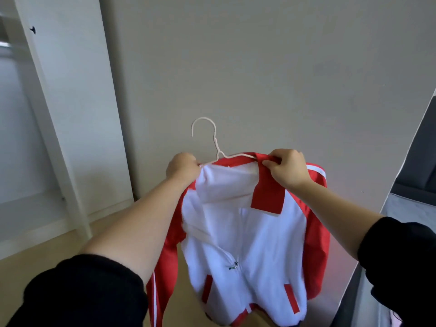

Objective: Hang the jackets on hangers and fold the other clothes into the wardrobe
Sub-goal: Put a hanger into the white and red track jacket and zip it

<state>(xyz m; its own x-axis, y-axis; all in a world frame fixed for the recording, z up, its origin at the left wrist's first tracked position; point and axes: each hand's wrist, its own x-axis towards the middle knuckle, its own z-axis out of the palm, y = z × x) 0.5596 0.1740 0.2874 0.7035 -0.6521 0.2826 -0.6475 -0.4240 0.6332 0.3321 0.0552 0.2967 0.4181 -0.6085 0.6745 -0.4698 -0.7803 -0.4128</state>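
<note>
While the left hand [182, 167] is curled tight on the thin white hanger [215, 143] and one shoulder of the jacket [247, 234], and the right hand [286, 169] pinches the red collar [267, 194], the jacket hangs in the air before the wall [259, 67], right of the open wardrobe [70, 102]. Its top is open and bunched, so a shoulder could slide off the hanger if a hand lets go too soon. Room is free on the left, but the wardrobe's white front edge could catch a sleeve [169, 251].

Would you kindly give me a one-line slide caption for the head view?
Left hand and right hand hold a red-and-white jacket on a white hanger.
</note>
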